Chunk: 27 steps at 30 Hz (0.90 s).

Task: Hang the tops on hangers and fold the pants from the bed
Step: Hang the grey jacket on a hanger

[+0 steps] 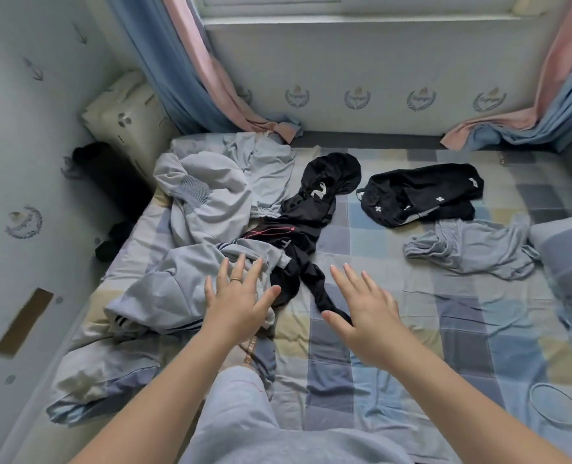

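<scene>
Head view: two hands (pixel 241 306) (pixel 368 318), two black garments (pixel 308 222) (pixel 418 195)

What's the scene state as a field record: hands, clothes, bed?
left hand: open, fingers spread over light grey garment with striped trim; contact unclear
right hand: open, fingers spread above checked bed sheet, thumb near black garment with pink cord
right side of bed: black garment with white crosses; crumpled pale blue-grey garment just nearer the person
progress: all four garments lie loose, none folded
</scene>
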{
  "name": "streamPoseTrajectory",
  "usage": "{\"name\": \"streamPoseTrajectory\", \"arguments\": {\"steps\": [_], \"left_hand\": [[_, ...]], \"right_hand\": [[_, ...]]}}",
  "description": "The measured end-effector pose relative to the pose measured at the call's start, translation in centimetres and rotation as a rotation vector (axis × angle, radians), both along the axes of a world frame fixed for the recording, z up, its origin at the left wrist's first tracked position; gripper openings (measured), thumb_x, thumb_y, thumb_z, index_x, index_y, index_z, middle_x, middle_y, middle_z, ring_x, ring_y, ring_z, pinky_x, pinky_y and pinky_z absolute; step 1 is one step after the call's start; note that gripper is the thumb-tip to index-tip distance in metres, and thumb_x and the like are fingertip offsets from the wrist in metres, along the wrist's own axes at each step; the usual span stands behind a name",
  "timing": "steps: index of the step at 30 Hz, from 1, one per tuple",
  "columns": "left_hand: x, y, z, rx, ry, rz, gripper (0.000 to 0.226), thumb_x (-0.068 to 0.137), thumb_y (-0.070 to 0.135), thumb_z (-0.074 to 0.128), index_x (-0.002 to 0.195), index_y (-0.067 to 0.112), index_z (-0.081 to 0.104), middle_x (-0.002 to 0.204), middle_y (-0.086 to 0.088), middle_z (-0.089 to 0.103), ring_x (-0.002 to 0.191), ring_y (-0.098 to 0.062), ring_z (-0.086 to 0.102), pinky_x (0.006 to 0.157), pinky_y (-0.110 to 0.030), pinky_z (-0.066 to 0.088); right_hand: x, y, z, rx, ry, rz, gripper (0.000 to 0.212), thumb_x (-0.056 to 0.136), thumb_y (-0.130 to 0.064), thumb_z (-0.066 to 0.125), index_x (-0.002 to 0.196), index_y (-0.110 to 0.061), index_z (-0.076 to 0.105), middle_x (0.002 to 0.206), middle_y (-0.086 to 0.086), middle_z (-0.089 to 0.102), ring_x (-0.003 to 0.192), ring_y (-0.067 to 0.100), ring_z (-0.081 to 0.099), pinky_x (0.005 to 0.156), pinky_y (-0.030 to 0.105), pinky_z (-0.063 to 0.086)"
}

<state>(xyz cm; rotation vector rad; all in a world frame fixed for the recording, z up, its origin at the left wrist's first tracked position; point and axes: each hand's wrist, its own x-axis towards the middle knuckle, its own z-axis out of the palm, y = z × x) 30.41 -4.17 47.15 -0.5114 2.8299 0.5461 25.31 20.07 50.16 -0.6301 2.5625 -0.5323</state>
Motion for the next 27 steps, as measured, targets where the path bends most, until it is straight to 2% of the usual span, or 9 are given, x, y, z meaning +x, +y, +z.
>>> {"name": "streamPoseTrajectory", "arguments": {"steps": [6, 13, 20, 23, 27], "left_hand": [[-6.2, -8.9, -4.1, -0.009, 0.009, -0.032, 0.073, 0.093, 0.074, 0.024, 0.158, 0.043, 0.013, 0.169, 0.008, -0.002, 0.153, -0.018, -0.015, 0.120, -0.055, -0.007], [-15.4, -24.2, -13.0, 0.044, -0.060, -0.075, 0.081, 0.084, 0.079, 0.014, 0.157, 0.043, 0.013, 0.169, 0.005, 0.002, 0.154, -0.019, -0.011, 0.121, -0.055, -0.004], [-21.1, -36.8, -23.0, 0.077, -0.202, 0.050, 0.070, 0.095, 0.072, 0.030, 0.156, 0.038, 0.022, 0.168, 0.001, 0.013, 0.154, -0.025, 0.001, 0.121, -0.055, 0.006], [-23.5, -41.0, -27.8, 0.117, -0.248, 0.141, 0.069, 0.095, 0.069, 0.035, 0.155, 0.037, 0.024, 0.168, -0.002, 0.011, 0.153, -0.030, 0.004, 0.120, -0.054, 0.008], [-26.1, -45.5, -33.7, 0.170, -0.221, 0.328, 0.072, 0.095, 0.065, 0.043, 0.157, 0.037, 0.020, 0.169, -0.005, 0.003, 0.152, -0.034, 0.008, 0.120, -0.053, 0.013]], "right_hand": [[-5.7, -8.3, -4.2, 0.033, 0.032, -0.015, 0.074, 0.101, -0.059, 0.036, 0.157, -0.044, -0.010, 0.167, -0.013, -0.012, 0.154, 0.018, -0.010, 0.124, 0.048, 0.003], [-15.4, -24.2, -12.4, 0.087, 0.008, -0.077, 0.074, 0.100, -0.056, 0.039, 0.158, -0.041, -0.004, 0.168, -0.011, -0.004, 0.155, 0.018, -0.002, 0.123, 0.047, 0.010], [-22.0, -37.8, -21.5, 0.164, -0.162, -0.073, 0.074, 0.099, -0.051, 0.043, 0.159, -0.039, 0.002, 0.168, -0.009, 0.004, 0.154, 0.018, 0.007, 0.122, 0.048, 0.016], [-24.1, -42.4, -26.5, 0.185, -0.200, -0.043, 0.076, 0.098, -0.046, 0.048, 0.160, -0.036, 0.004, 0.168, -0.005, 0.008, 0.153, 0.019, 0.010, 0.120, 0.050, 0.020], [-27.2, -47.7, -32.4, 0.181, -0.235, -0.013, 0.084, 0.097, -0.050, 0.054, 0.160, -0.033, 0.001, 0.168, -0.002, 0.006, 0.153, 0.024, 0.007, 0.120, 0.053, 0.019]]}}
